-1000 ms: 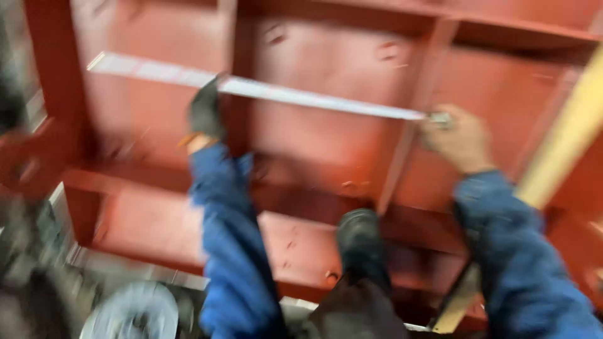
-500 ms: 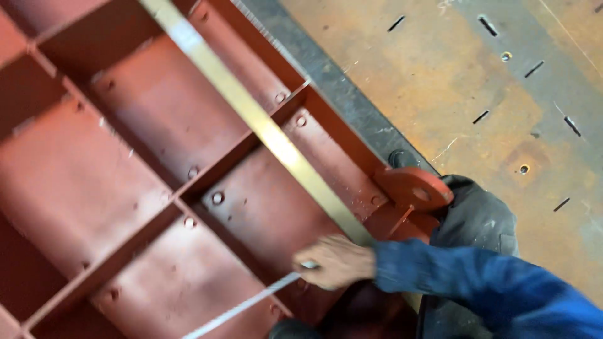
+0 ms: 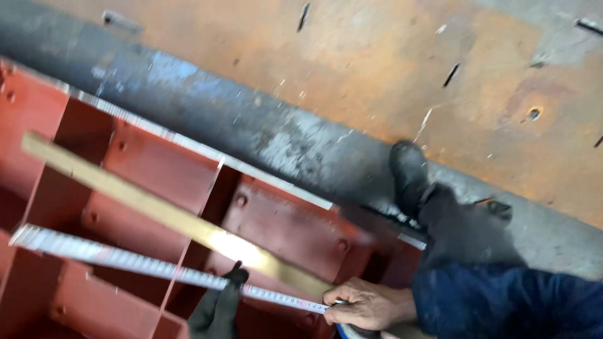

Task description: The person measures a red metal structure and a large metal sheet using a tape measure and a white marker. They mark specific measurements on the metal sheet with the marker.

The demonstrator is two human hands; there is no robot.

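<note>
Right hand (image 3: pixel 367 306) grips the tape case, left glove (image 3: pixel 217 307) pinches the tape (image 3: pixel 125 262) stretched over the red frame (image 3: pixel 276 220); best keep it taut, flat and square to the ribs

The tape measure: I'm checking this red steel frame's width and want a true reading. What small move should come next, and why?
Probably swing the tape measure square to the ribs. It runs at a slant across the red frame, from the right hand at the case, past the gloved left hand pinching it midway, to its far end on the left. A slanted tape would likely read long.
</note>
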